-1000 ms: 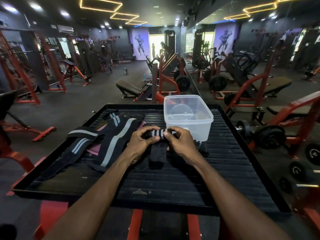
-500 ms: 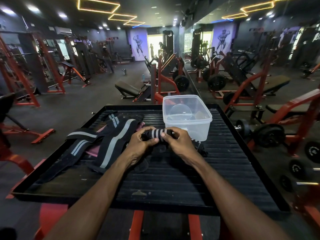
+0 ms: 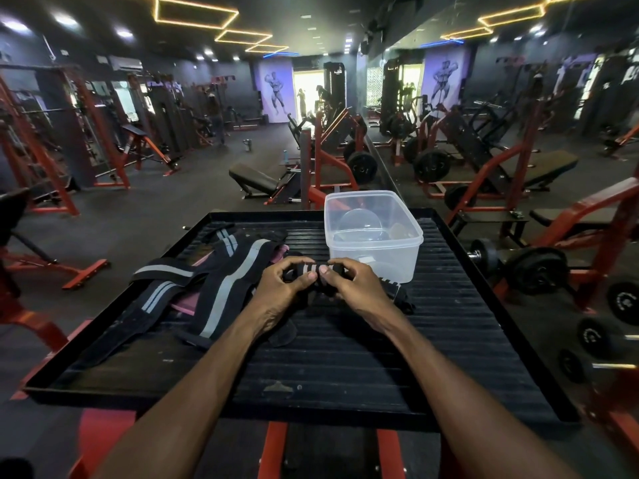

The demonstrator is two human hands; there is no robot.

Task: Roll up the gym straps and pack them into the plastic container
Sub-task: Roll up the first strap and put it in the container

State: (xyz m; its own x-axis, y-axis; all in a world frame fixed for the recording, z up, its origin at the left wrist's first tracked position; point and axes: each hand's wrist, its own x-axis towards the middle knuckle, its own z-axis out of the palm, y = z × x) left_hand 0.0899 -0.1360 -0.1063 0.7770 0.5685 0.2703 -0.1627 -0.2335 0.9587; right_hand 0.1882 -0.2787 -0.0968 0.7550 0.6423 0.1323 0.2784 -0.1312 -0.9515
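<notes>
On the ribbed black table [image 3: 345, 357], the clear plastic container [image 3: 375, 252] stands at the far side and appears to hold no straps, so judging from this the packing has not begun. A heap of unrolled black straps with grey stripes [image 3: 207, 285] lies left of the hands, over something pink, waiting its turn. Just in front of the container, the left hand [image 3: 281, 288] and right hand [image 3: 356, 288] each keep a clenched grip on one striped strap roll [image 3: 316, 271], its loose tail seemingly short.
</notes>
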